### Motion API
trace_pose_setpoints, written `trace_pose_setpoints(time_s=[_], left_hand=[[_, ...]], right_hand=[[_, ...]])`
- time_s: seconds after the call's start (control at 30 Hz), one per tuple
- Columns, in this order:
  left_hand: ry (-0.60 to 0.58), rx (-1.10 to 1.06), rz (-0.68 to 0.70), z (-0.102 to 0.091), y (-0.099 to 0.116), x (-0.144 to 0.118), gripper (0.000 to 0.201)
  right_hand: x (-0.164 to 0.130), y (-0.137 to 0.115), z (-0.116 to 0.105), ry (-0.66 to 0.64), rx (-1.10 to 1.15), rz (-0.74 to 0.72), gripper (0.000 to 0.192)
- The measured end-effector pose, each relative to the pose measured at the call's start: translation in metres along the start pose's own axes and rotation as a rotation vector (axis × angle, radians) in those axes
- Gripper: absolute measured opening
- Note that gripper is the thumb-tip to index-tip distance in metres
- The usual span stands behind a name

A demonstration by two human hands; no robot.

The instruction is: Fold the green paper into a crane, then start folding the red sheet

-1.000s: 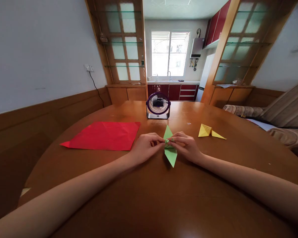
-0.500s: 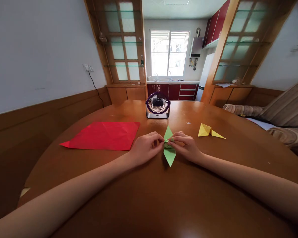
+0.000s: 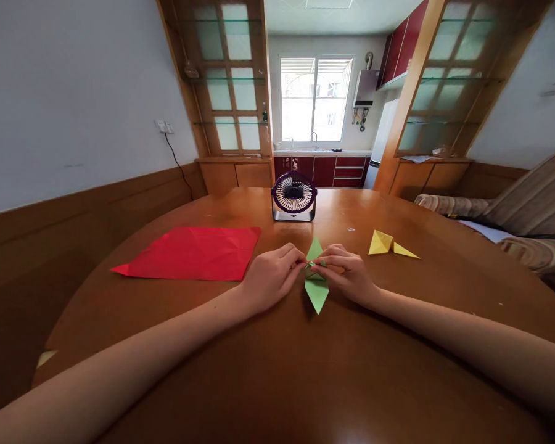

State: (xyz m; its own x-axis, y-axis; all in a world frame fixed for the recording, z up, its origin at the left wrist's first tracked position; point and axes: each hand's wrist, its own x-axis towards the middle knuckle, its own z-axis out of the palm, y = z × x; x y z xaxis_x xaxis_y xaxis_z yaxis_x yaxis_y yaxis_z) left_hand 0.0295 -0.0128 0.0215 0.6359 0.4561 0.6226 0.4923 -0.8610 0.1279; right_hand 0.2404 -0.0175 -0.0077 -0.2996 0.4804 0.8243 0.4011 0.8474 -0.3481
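A green folded paper piece (image 3: 316,292), long and pointed at both ends, lies on the brown wooden table (image 3: 277,370) in the middle of the view. My left hand (image 3: 272,276) pinches its middle from the left. My right hand (image 3: 348,274) pinches the same spot from the right, so the fingertips of both hands meet over the fold. The far tip pokes up between my fingers, and the near tip points toward me.
A flat, creased red paper sheet (image 3: 192,252) lies to the left. A yellow folded paper piece (image 3: 390,245) sits to the right. A small purple desk fan (image 3: 294,197) stands beyond my hands. A striped sofa (image 3: 522,216) is at the right.
The green paper has shifted a little between my fingers, its near tip now slightly shorter and more centred. Both hands stay on it in nearly the same place.
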Motion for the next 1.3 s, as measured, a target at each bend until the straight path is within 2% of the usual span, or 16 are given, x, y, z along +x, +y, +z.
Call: trace_pose_setpoints(time_s=[0.43,0.57,0.77,0.9,1.07,1.2,1.3], left_hand=[[0.000,0.021,0.001,0.001,0.001,0.000,0.015],[-0.010,-0.059,-0.052,0.002,0.003,-0.001,0.014],[-0.039,-0.292,-0.204,0.002,0.006,0.001,0.014],[-0.063,-0.369,-0.222,0.002,0.007,0.002,0.014],[-0.104,-0.378,-0.227,0.001,0.012,0.001,0.015],[-0.080,-0.390,-0.245,0.002,0.012,0.001,0.015],[-0.035,-0.412,-0.283,0.003,0.006,0.001,0.015]], right_hand=[[0.002,-0.005,0.001,0.024,0.113,0.142,0.012],[0.002,-0.008,0.001,0.023,0.167,0.183,0.014],[0.004,-0.014,-0.003,0.006,0.143,0.141,0.015],[0.006,-0.016,-0.004,-0.009,0.104,0.097,0.020],[0.008,-0.019,-0.001,0.010,0.094,0.064,0.016],[0.006,-0.018,-0.002,0.007,0.111,0.120,0.018],[0.004,-0.012,-0.005,0.009,0.213,0.205,0.030]])
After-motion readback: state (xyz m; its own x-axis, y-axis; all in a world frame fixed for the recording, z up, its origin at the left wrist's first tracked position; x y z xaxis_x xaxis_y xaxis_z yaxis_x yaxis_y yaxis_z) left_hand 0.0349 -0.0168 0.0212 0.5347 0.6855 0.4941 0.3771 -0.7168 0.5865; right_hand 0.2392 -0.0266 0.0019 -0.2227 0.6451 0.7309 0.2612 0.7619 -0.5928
